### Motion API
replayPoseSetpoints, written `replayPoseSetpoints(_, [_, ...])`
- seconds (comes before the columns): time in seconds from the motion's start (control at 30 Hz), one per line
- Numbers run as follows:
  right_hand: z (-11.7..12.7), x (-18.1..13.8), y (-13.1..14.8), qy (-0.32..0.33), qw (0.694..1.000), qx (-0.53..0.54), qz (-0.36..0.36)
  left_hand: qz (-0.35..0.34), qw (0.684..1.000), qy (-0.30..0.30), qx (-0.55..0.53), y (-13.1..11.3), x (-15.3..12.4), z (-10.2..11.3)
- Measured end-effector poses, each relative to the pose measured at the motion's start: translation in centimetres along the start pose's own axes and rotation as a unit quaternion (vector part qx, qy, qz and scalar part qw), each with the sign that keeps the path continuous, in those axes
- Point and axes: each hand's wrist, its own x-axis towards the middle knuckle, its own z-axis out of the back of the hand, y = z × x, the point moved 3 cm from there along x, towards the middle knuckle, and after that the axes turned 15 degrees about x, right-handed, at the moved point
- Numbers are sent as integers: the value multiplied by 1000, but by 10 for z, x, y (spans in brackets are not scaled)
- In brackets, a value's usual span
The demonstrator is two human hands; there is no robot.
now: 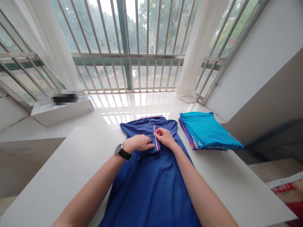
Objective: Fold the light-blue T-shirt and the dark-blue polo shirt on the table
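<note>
A dark blue shirt [151, 186] lies flat on the white table [71, 164], running from the near edge to the far side. Its sleeve cuff with a red, white and blue stripe [156, 142] is folded over the middle of the shirt. My left hand [138, 143], with a black watch on the wrist, is closed and pinches the fabric just left of the stripe. My right hand [164, 137] is closed too and pinches the striped cuff from the right. The two hands almost touch.
A stack of folded garments, turquoise on top [208, 130], lies on the table's right side. A white box [61, 108] sits on the glossy sill at the left. Barred windows and white curtains [194, 63] stand behind.
</note>
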Motion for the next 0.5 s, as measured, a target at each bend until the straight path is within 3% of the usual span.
replayPoseSetpoints(0.5, [0, -1, 1, 4, 1000, 9, -1, -12, 1000, -8, 4, 3, -1, 0])
